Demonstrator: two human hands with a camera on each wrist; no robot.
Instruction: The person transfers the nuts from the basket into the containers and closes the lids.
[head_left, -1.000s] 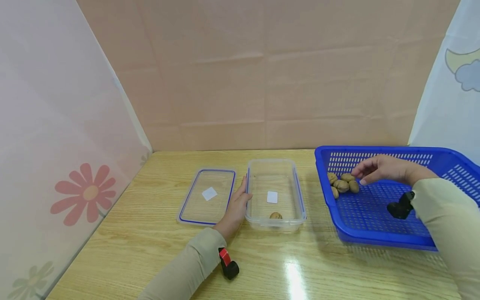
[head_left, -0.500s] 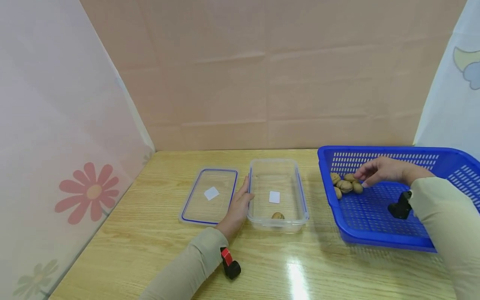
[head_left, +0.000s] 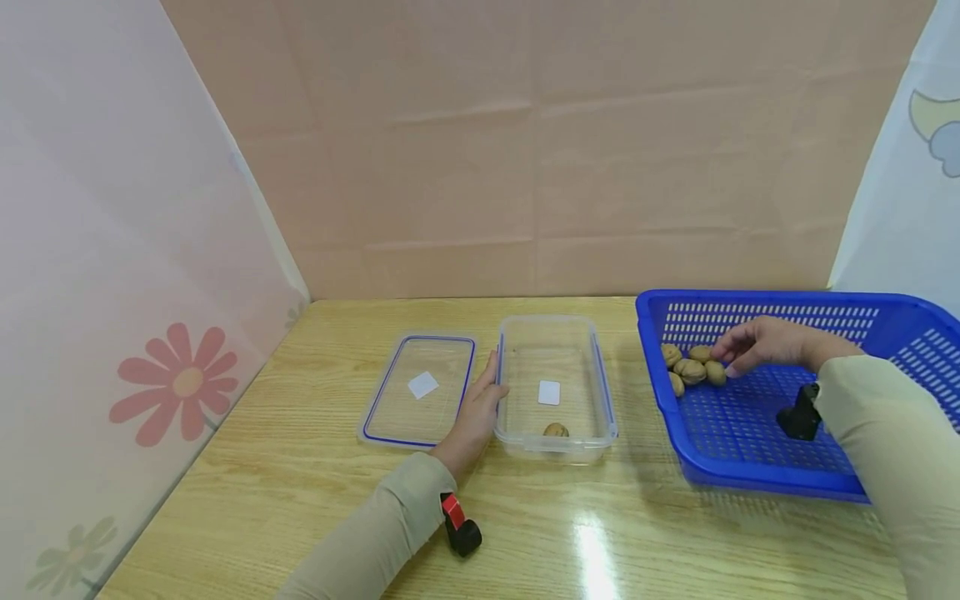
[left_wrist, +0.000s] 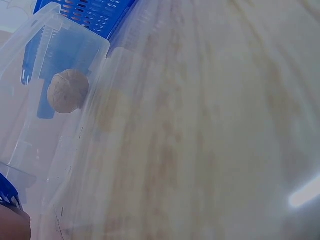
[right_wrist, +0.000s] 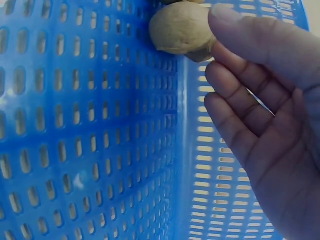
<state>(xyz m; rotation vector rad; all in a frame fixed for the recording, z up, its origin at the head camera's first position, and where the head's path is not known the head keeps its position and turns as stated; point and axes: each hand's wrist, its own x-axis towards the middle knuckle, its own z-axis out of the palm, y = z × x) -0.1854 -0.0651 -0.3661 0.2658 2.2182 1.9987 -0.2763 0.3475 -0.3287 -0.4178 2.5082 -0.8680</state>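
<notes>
A clear plastic food container (head_left: 555,446) stands lidless at mid-table, with a white label and one walnut (head_left: 556,430) at its near end. My left hand (head_left: 468,421) holds its left side, fingers along the outside and thumb at the rim. The left wrist view shows that walnut through the clear wall. Inside the blue basket (head_left: 750,479), my right hand (head_left: 768,343) reaches toward several walnuts (head_left: 690,371) grouped in the left corner. Its thumb and bent fingers are right at the nearest walnut (right_wrist: 180,27), which lies beyond the fingertips in the right wrist view.
A clear lid (head_left: 422,417) with a blue seal and a white label lies left of the container. Both wrists carry black cameras. The wooden table (head_left: 285,467) meets a beige cloth backdrop (head_left: 420,167), with patterned cloths at the sides.
My right hand has dipped slightly, its fingertips closer to the nearest walnut. My left hand keeps its place on the container. The whole view has shifted a little.
</notes>
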